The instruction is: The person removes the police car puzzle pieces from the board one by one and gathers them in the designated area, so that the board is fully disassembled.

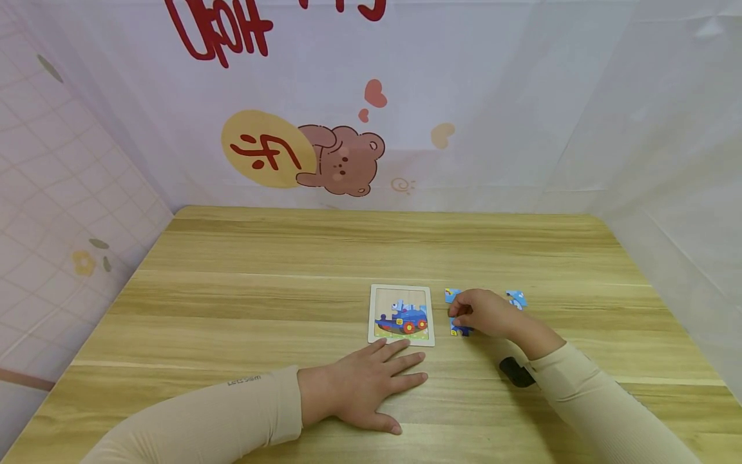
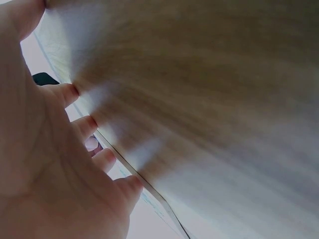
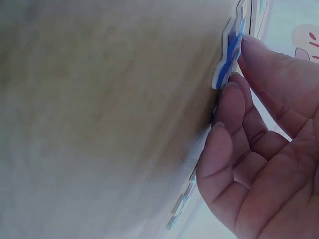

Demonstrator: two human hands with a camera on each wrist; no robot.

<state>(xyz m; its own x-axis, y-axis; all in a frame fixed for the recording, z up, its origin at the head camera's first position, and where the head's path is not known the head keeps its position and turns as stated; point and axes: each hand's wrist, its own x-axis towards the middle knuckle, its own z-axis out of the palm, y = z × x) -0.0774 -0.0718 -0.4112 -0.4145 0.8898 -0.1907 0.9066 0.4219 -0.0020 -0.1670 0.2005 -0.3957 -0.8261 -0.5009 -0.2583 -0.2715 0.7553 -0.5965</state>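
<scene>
A square jigsaw board (image 1: 373, 316) with a pale frame holds a partly filled picture of a blue vehicle with red and yellow wheels; its upper part shows bare backing. My left hand (image 1: 371, 385) lies flat with fingers spread, its fingertips at the board's near edge and on the table; the left wrist view shows fingers (image 2: 128, 186) against that edge. Right of the board, my right hand (image 1: 485, 312) bends over a dark blue puzzle piece (image 1: 460, 328), thumb and fingertips pinching it. In the right wrist view this blue piece (image 3: 230, 55) is at the thumb tip, close to the tabletop.
A light blue piece (image 1: 452, 295) lies just beyond my right hand. Another light blue piece (image 1: 516, 299) lies to its right, partly behind the wrist. The wooden table (image 1: 261, 258) meets a printed cloth backdrop (image 1: 493, 174) at its far edge. A black device (image 1: 516, 372) sits at my right wrist.
</scene>
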